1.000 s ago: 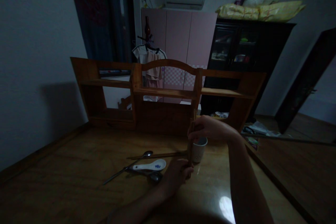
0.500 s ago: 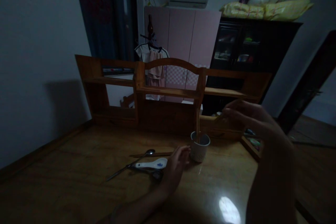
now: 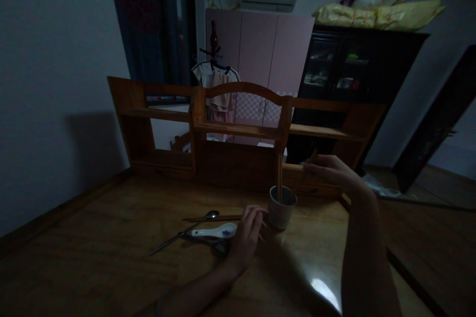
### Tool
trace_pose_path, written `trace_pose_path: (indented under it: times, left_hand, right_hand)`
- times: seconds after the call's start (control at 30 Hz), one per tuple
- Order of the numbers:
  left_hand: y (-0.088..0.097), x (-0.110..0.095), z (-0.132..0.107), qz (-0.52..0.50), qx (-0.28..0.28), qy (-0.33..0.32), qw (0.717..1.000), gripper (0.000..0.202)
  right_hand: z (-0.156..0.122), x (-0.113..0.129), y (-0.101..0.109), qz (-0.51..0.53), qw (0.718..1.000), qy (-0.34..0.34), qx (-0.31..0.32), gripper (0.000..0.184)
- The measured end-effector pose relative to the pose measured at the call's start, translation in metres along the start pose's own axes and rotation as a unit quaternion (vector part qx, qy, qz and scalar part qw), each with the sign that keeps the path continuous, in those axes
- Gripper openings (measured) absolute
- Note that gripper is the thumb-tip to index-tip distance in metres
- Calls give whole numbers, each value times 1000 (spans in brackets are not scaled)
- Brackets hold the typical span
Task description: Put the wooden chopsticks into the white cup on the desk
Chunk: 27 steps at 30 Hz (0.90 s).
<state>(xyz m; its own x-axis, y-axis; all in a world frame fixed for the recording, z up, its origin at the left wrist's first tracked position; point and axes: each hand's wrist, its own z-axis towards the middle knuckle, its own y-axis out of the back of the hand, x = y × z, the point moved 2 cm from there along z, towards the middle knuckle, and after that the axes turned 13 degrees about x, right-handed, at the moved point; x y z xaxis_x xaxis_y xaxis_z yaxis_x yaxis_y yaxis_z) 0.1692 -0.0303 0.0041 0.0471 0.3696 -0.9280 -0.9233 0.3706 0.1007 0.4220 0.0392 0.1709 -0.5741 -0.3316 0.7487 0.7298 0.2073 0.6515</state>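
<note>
A pale grey cup (image 3: 281,213) stands upright on the table, with wooden chopsticks (image 3: 279,173) rising out of it. My right hand (image 3: 329,167) is closed in a pinch on a thin chopstick (image 3: 298,184), which slants down toward the cup's right rim; its lower end is hard to make out. On the table just left of the cup rests my left hand (image 3: 251,233), fingers loosely stretched and holding nothing. Left of that hand lie a white ceramic spoon (image 3: 215,231) with a blue pattern, a long metal spoon (image 3: 182,234), more chopsticks (image 3: 223,218) and a dark utensil (image 3: 221,247), partly hidden.
A wooden shelf unit (image 3: 238,131) runs along the table's back edge. The wall (image 3: 63,124) borders the table (image 3: 92,267) on the left. Beyond stand a pink wardrobe (image 3: 256,54), a dark cabinet (image 3: 372,69) and a rack with hanging clothes (image 3: 219,84). The room is dim.
My right hand has moved left and slightly down, bringing the chopstick closer to the cup. My left hand has barely shifted, its fingers resting beside the cup.
</note>
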Motion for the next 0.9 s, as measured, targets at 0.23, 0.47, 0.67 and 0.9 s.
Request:
trace_pose_path:
  times: [0.23,0.47,0.67,0.9]
  left_hand:
    - [0,6,0,-4,17,5,1000,32]
    - [-1,7,-1,3,15,-1,1000,31]
    - [-1,9,0,25,11,0,1000,26]
    - [-2,11,1,32,8,1,999,21]
  right_hand:
    - [14,-14,-10,-15,999,-9,47,41]
    - [29,-26,-21,-25,998,-24,57,41]
    - [44,-45,-29,-1,998,-7,68,42]
    - [39,-49,-25,17,997,-12,72,39]
